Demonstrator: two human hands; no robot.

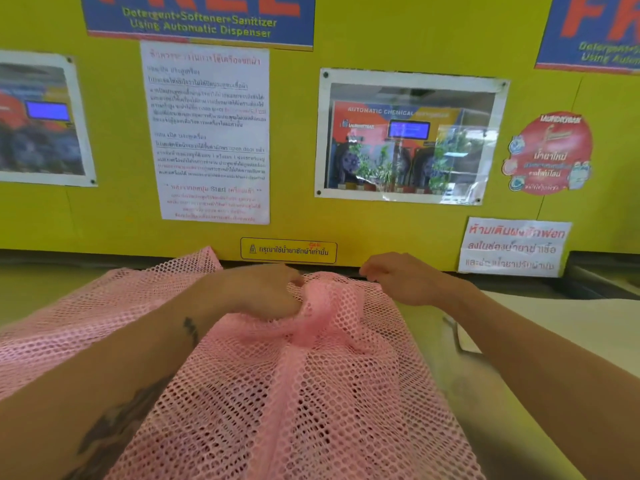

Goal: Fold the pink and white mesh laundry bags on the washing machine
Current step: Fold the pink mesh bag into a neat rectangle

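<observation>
A pink mesh laundry bag (304, 393) lies spread over the top of the washing machine (485, 393), reaching from the far edge down to the bottom of the view and off to the left. My left hand (263, 289) is closed on a bunched ridge of the mesh near the far middle. My right hand (398, 278) pinches the bag's far right edge, close to the wall. A white bag (561, 327) lies flat at the right, partly under my right forearm.
A yellow wall (298, 216) with paper notices and posters rises right behind the machine's far edge. A dark gap (602, 271) shows at the far right between machine top and wall.
</observation>
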